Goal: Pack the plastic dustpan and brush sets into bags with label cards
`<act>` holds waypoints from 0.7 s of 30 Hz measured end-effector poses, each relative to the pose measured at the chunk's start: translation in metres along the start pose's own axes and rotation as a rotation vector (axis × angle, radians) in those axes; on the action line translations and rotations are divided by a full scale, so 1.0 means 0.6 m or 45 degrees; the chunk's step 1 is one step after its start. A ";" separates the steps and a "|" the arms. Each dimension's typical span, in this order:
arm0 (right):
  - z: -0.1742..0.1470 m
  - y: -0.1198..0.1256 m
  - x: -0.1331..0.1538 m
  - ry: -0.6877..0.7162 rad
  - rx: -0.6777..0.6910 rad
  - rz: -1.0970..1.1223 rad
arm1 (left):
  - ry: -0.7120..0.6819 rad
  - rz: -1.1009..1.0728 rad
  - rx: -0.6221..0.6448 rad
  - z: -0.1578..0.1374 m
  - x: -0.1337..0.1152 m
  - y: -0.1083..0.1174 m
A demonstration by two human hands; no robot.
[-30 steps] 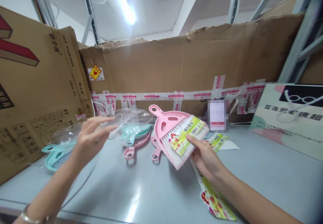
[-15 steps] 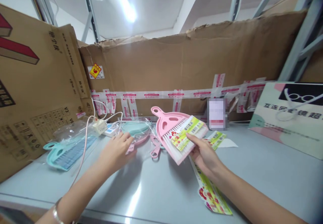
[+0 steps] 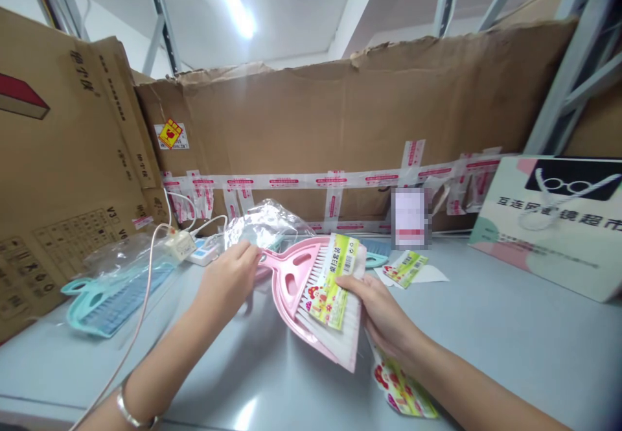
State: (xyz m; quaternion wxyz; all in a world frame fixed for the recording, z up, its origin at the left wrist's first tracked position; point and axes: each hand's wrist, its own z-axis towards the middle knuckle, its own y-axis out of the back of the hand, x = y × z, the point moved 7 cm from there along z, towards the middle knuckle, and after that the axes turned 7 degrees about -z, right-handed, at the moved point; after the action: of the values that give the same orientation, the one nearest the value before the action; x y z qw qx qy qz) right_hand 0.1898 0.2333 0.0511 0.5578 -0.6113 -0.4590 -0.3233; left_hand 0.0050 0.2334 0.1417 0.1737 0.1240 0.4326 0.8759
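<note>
Both my hands hold a pink dustpan and brush set (image 3: pixel 297 275) above the table. My left hand (image 3: pixel 234 275) is closed round the end of its handle. At the other end my right hand (image 3: pixel 383 308) grips the white bristles (image 3: pixel 335 337), its thumb on a yellow-green printed card (image 3: pixel 335 282) that lies across them. The set is tilted, with the bristles towards the lower right. Behind it rests a clear plastic bag (image 3: pixel 267 220) with a teal item inside. Part of another teal brush (image 3: pixel 376 253) shows beyond the bristles.
A bagged teal dustpan and brush (image 3: pixel 104 301) lies at the left beside a white cable (image 3: pixel 148 282) and a power strip (image 3: pixel 204 251). Loose printed cards (image 3: pixel 405 385) lie at the right. Cardboard boxes (image 3: pixel 291 120) wall the back and left; a paper bag (image 3: pixel 549 223) stands right.
My left hand has moved from the plastic-wrapped items to the pink set's handle. The set has turned and come lower, its handle now pointing left. The view has shifted slightly.
</note>
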 end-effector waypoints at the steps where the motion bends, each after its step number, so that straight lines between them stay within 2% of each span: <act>1: 0.000 0.000 -0.001 -0.002 0.001 -0.013 | -0.046 -0.018 -0.031 -0.004 -0.013 -0.001; 7: -0.006 -0.024 -0.021 -0.098 0.141 -0.021 | -0.257 -0.107 -0.038 -0.007 -0.066 -0.009; 10: -0.004 -0.019 -0.023 -0.121 0.075 0.084 | -0.248 -0.142 -0.059 -0.006 -0.063 -0.001; 14: 0.003 -0.004 -0.014 -0.052 -0.038 0.211 | -0.258 -0.251 -0.147 -0.021 -0.056 0.016; 21: 0.000 -0.023 -0.032 -0.119 0.078 0.156 | -0.541 -0.232 -0.207 -0.032 -0.110 0.018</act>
State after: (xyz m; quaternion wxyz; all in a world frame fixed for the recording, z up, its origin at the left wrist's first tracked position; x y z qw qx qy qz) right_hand 0.1702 0.2291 0.0388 0.5729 -0.6353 -0.4560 -0.2455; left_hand 0.0559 0.1865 0.1347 0.3486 0.2516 0.3237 0.8428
